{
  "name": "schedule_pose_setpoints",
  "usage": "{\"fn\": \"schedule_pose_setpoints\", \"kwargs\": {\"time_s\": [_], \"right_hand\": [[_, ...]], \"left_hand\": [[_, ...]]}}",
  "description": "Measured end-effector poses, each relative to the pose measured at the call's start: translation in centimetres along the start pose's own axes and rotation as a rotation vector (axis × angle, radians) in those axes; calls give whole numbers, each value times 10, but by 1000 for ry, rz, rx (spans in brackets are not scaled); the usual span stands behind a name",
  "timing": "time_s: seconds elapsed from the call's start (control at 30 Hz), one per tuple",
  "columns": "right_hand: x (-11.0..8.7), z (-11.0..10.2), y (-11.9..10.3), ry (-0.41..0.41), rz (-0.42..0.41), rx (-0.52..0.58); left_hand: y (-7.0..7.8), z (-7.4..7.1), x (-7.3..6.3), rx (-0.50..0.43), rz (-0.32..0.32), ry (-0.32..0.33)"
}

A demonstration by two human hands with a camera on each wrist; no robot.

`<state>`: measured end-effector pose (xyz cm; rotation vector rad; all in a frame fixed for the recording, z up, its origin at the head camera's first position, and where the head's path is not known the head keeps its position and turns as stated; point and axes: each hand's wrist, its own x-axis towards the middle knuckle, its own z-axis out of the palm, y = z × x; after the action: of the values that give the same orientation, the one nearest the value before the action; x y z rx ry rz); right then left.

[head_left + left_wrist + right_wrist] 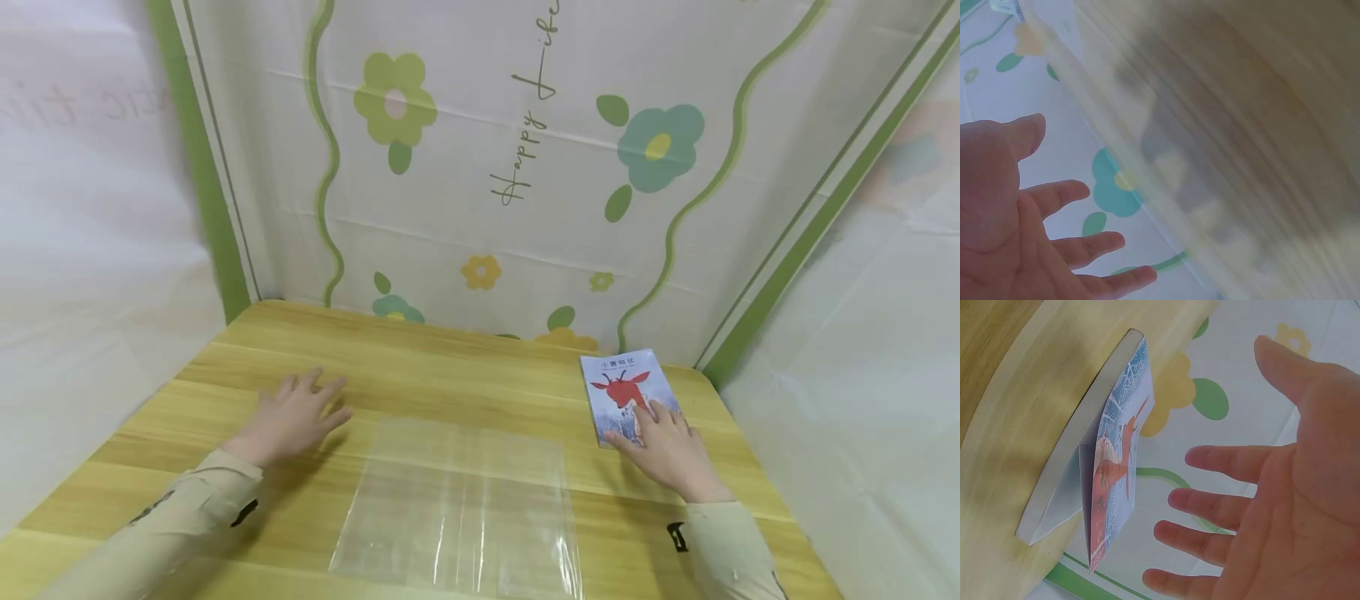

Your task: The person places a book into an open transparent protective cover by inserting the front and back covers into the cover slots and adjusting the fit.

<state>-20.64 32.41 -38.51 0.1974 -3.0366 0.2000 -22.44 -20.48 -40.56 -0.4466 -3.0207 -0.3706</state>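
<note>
Picture book (617, 385) with a red deer on its front lies toward the far right corner of the counter (450, 375), close to the floral curtain (480, 208). In the right wrist view, its front cover stands lifted off the page block, leaving a wedge of a gap. The right hand (667, 448) hangs over the book's near part, fingers spread wide and nearly straight, holding nothing; the right wrist view shows the fingertips apart from the cover. The left hand (296, 417) is spread wide and holds nothing too, above the left of the counter, just beyond a clear plastic sheet (450, 500) that lies nearest the person.

The step in hand looks to be a reach for the book. To do it well, I would bring the thumb and fingers down on opposite edges, closing cover and pages together, since a pinch on the raised cover alone would probably let the block swing loose or crease the hinge. Sliding the book a little toward the person first may make gripping its thickness easier. The left hand is best kept off the thin sheet, which would likely shift or buckle if brushed.
</note>
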Motion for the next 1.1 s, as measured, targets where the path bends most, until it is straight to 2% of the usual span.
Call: {"fn": "schedule_pose_setpoints", "kwargs": {"time_s": [0.23, 0.4, 0.53, 0.8, 1.1], "right_hand": [[0, 3, 5, 15, -5, 4], [3, 5, 11, 55, -21, 13], [6, 6, 16, 73, -29, 8], [14, 4, 20, 109, -51, 15], [23, 1, 28, 111, -27, -9]], "left_hand": [[12, 3, 9, -13, 16, -15], [24, 2, 17, -46, 39, -8], [33, 3, 24, -90, 56, -9], [54, 10, 36, -220, 81, -72], [92, 15, 55, -314, 103, -106]]}}
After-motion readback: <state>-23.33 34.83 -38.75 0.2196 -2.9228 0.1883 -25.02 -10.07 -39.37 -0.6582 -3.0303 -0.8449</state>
